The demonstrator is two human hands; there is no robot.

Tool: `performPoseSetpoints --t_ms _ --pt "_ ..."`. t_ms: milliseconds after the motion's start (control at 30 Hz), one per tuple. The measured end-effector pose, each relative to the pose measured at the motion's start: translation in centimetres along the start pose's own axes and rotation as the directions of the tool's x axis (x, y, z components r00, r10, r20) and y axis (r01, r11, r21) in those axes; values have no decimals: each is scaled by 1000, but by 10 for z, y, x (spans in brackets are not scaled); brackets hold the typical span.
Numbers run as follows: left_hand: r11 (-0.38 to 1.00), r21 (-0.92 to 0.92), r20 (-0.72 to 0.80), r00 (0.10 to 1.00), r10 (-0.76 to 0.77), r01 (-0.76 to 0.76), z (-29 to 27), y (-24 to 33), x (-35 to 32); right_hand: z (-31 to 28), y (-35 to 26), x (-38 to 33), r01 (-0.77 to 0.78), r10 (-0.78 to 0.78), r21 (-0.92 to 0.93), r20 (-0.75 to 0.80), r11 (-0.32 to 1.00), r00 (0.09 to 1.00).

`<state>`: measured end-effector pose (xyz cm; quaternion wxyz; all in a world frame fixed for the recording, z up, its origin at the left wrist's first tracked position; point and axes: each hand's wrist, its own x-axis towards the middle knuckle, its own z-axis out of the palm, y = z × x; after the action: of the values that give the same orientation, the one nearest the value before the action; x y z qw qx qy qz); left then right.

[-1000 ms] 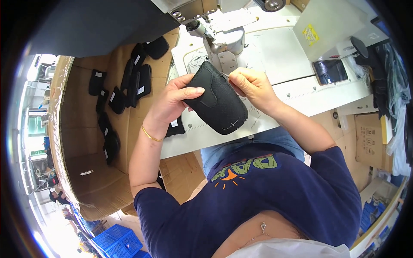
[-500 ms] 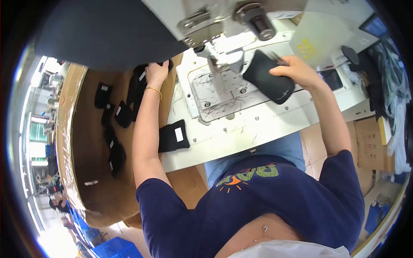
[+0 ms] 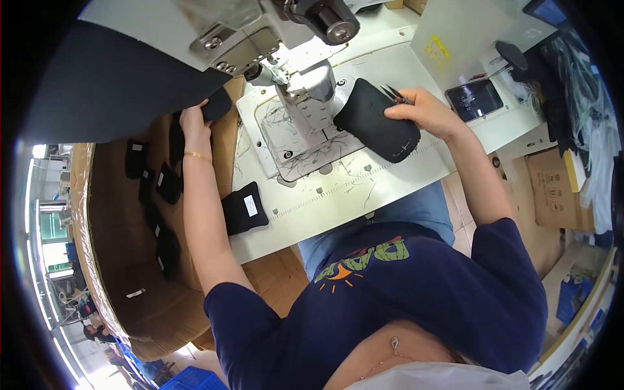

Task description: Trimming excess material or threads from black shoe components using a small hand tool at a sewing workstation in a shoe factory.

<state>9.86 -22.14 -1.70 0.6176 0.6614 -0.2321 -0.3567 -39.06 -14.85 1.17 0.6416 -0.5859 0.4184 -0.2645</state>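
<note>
My right hand (image 3: 426, 114) is closed on a black fabric piece (image 3: 377, 123), thumb on top, beside the sewing machine (image 3: 309, 91). A thin, dark two-pronged tool, like tweezers or thread snips (image 3: 398, 95), also sticks out from its fingers. At the open cardboard box (image 3: 140, 325) on the left, my left hand (image 3: 194, 123) pinches another black piece (image 3: 218, 104) by its edge. More black pieces with white labels (image 3: 169, 184) lie in the box. A labelled black piece (image 3: 246, 208) rests on the table's left corner, next to my left forearm.
Loose black threads litter the machine's base plate (image 3: 279, 130) and the white table (image 3: 312, 208). A dark panel (image 3: 117, 84) overhangs the box. A phone (image 3: 474, 99) lies at the table's right. Plastic bags (image 3: 588, 110) hang at far right, above a cardboard carton (image 3: 545, 188).
My left hand has lifted a black piece from the others at the box. The view has shifted, and my right hand keeps the fabric piece and pointed tool beside the machine.
</note>
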Motion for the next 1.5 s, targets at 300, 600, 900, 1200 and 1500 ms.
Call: performPoseSetpoints --t_ms 300,600,900,1200,1500 --pt "982 185 672 727 -144 23 -28 -3 -198 0 10 -11 -11 3 53 147 999 989" --pt "998 -52 746 666 13 38 38 -26 -280 64 1 -26 144 -168 131 192 981 967" --pt "954 -185 748 664 -18 234 36 -36 -276 70 29 -28 275 -277 119 0 954 961" --pt "983 -88 748 662 -41 161 40 -32 -284 64 30 -27 180 -188 248 9 952 982" --pt "110 446 865 460 200 -888 22 -43 -320 -43 -62 2 -84 -90 -562 -276 823 957"
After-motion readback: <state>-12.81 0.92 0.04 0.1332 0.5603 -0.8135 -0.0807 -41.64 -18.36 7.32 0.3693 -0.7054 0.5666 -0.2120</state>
